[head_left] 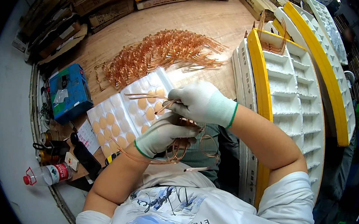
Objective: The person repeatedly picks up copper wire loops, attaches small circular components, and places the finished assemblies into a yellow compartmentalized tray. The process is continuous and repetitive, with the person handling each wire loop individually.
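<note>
**Two-Handed Hold, Frame Centre**

The gloved right hand [195,98] pinched thin copper wires [148,95] between thumb and fingers at the centre of the frame. The gloved left hand [161,135], just below, had its grip closed around a looped bundle [177,154] of copper. A copper pile [150,53] lay on the counter [213,20] at upper centre. Disc sheets [111,124] lay left of centre; a compartmented tray [265,87] stood at right.
</note>
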A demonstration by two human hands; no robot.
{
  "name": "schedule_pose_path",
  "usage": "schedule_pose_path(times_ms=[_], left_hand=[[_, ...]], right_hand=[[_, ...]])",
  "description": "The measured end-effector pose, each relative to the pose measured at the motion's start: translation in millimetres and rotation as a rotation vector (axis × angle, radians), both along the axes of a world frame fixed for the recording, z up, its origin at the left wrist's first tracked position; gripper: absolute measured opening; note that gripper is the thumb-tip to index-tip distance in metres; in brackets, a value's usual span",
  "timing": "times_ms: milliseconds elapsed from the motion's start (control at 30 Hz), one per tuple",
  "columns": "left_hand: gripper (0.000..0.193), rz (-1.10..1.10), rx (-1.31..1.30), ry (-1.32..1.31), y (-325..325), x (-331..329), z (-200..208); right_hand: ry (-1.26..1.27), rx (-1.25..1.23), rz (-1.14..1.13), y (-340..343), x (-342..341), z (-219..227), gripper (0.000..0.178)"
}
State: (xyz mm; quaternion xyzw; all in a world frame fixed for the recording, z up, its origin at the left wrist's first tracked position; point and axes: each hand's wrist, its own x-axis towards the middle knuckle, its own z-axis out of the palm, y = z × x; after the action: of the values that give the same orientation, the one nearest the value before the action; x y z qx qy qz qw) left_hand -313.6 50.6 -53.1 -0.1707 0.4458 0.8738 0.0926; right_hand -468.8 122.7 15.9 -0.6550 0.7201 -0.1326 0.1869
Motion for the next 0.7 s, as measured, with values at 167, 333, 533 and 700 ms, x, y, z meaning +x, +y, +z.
schedule_pose_path(times_ms=[167,333,533,700], left_hand=[[0.023,0.159,0.031,0.047,7.2,-4.7,-14.2],[0.019,0.308,-0.06,0.049,4.7,2.0,-11.0],[0.016,0.765,-0.071,0.298,-35.3,9.4,-14.0],[0.012,0.937,-0.044,0.276,-44.2,32.0,5.8]], right_hand=[[0.068,-0.118,-0.046,-1.3,8.8,-12.1,0.031],[0.074,-0.151,-0.112,-10.0,15.1,-8.5,0.052],[-0.417,0.087,-0.169,-29.5,26.2,-10.6,0.093],[-0.615,0.27,-0.045,-45.9,55.4,-13.0,0.093]])
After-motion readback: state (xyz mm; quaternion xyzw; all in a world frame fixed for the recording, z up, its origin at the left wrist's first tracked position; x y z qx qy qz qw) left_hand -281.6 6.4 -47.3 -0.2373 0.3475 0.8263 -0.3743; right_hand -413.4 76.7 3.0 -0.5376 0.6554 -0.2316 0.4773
